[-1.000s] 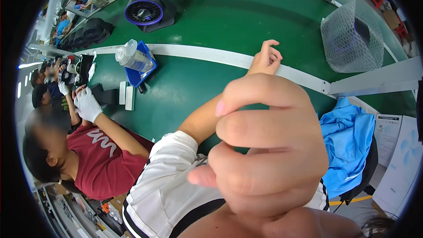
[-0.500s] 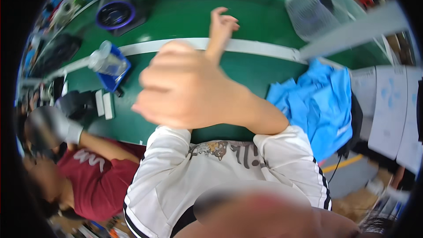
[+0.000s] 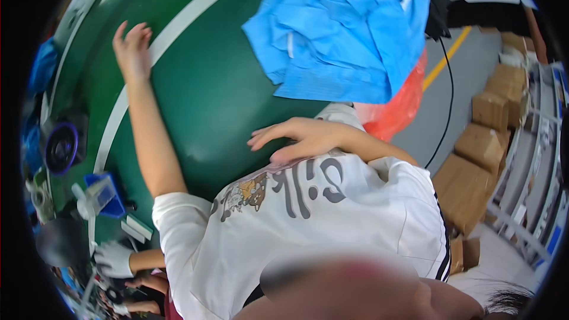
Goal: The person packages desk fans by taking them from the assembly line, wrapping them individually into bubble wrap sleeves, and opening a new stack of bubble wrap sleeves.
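My left hand point(image 3: 133, 47) lies flat on the green table point(image 3: 213, 95) beside a white stripe, arm stretched out, fingers apart and holding nothing. My right hand point(image 3: 296, 139) rests with spread fingers against the chest of my white printed T-shirt point(image 3: 332, 213), at the table's edge, and is also empty. A pile of blue cloth point(image 3: 344, 29) lies on the table just beyond the right hand.
A red-orange bag point(image 3: 398, 106) hangs under the blue cloth. Cardboard boxes point(image 3: 468, 184) stand on the floor at the right, and a black cable point(image 3: 446, 83) runs down there. At the left are a round black device point(image 3: 62, 148), a blue tray point(image 3: 104, 197) and a co-worker's white-gloved hand point(image 3: 112, 259).
My right hand has dropped from close in front of the camera down to my chest. The view has swung and tilted. My left hand stays on the table.
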`<control>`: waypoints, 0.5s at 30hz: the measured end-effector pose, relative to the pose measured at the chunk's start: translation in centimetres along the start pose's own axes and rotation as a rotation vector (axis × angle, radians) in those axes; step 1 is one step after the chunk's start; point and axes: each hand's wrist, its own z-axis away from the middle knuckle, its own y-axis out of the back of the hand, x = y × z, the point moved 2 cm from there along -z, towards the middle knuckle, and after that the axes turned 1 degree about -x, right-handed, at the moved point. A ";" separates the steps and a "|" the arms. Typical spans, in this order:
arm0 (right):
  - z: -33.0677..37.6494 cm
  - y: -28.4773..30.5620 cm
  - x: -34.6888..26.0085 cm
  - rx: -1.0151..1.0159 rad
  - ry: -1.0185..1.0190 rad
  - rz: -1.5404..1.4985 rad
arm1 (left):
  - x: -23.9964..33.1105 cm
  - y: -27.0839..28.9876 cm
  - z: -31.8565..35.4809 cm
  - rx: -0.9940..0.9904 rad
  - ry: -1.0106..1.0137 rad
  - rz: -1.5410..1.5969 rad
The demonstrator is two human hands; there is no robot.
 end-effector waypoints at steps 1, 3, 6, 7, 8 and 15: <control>2.3 0.8 1.5 0.114 -0.059 -0.165 | 0.1 0.5 0.1 -0.002 0.002 0.001; 7.0 2.1 4.5 0.182 0.008 -0.463 | -0.2 1.6 -0.1 -0.002 0.010 0.024; 14.0 4.0 9.7 0.343 -0.217 -0.512 | -0.5 4.5 -0.5 0.015 0.041 0.047; 15.9 5.1 10.7 0.527 -0.330 -0.661 | -0.8 5.1 -0.7 0.004 0.043 0.061; 17.4 6.0 11.7 0.709 -0.442 -0.808 | -1.0 5.6 -0.9 0.001 0.049 0.046; 29.8 14.4 29.6 1.288 -1.022 -0.016 | 1.1 3.4 2.8 0.135 -0.030 -0.413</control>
